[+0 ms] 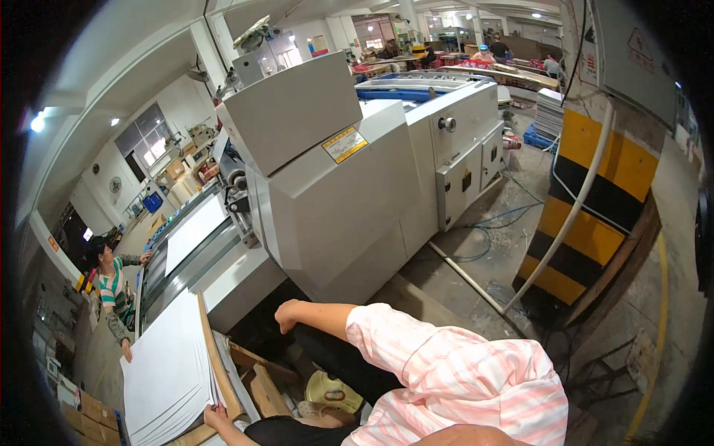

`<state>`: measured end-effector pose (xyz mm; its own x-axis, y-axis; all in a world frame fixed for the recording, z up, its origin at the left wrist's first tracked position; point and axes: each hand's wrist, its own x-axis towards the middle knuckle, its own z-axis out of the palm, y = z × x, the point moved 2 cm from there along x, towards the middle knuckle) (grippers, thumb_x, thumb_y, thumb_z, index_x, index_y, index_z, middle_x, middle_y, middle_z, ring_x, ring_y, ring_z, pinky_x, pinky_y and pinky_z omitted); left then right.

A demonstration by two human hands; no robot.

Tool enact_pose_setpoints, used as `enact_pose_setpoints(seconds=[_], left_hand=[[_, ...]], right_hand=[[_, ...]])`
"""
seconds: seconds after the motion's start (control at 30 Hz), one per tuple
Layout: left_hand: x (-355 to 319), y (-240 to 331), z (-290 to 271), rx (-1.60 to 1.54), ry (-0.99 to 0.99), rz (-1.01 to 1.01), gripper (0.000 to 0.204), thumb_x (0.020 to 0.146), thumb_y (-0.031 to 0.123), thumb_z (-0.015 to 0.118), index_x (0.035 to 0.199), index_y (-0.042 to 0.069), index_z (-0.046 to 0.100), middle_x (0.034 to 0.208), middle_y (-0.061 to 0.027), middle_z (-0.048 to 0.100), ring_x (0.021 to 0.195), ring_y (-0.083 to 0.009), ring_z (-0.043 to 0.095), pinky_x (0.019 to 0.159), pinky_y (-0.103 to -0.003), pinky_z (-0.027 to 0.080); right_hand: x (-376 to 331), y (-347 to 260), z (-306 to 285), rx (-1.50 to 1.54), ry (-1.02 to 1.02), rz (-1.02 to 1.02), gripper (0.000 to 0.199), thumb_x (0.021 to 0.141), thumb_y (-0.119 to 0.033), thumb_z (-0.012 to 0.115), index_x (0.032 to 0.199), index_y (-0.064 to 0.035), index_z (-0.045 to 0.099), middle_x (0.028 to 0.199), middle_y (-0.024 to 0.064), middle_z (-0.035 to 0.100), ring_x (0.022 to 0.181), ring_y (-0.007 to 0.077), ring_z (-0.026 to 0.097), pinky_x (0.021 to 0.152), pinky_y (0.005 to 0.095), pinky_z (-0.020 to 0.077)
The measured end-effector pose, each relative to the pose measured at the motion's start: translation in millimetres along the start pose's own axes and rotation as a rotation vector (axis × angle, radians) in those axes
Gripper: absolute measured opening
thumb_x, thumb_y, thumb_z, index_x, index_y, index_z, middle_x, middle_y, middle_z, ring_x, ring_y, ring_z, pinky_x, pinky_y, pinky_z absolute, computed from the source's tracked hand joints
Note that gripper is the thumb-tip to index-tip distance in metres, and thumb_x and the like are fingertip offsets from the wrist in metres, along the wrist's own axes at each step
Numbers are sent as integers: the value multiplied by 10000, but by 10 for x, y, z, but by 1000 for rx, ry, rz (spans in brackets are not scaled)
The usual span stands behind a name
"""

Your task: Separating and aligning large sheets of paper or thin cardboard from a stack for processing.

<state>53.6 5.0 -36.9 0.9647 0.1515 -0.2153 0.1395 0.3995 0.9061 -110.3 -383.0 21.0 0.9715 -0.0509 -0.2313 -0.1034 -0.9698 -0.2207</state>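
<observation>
Head view shows, at the lower left of the frame, the left hand point(216, 416) with fingers grasping the bottom edge of a thick stack of large white paper sheets point(167, 368) leaning on a brown board point(216, 357). Right hand point(286, 316), at lower centre, hangs loosely curled and released beside the big grey printing machine point(335, 193).

A large grey printing machine point(335, 186) stands beside a yellow-and-black striped pillar point(595, 201), with blue cables point(491, 223) on the floor.
</observation>
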Motion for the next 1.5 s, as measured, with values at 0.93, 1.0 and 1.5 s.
enact_pose_setpoints(seconds=[0.93,1.0,1.5], left_hand=[[44,-2,-205,-136,21,-16,279,798,220,543,863,-36,452,869,-114,461,761,-221,500,683,-317,519],[93,-17,-214,-127,10,-30,258,809,199,534,868,-41,460,860,-115,473,760,-218,506,671,-312,522],[2,14,-169,-27,29,-27,161,821,105,501,788,-50,469,743,-102,489,684,-265,593,589,-286,565]], right_hand=[[436,-514,363,109,-283,-124,367,798,-354,565,1021,-70,629,1046,88,598,931,258,562,757,409,441],[446,-492,395,124,-160,-101,317,708,-360,615,816,-69,680,854,89,647,863,255,593,743,382,460],[570,-341,509,156,-193,-82,422,696,-374,601,954,-42,641,982,143,613,936,286,569,778,399,452]])
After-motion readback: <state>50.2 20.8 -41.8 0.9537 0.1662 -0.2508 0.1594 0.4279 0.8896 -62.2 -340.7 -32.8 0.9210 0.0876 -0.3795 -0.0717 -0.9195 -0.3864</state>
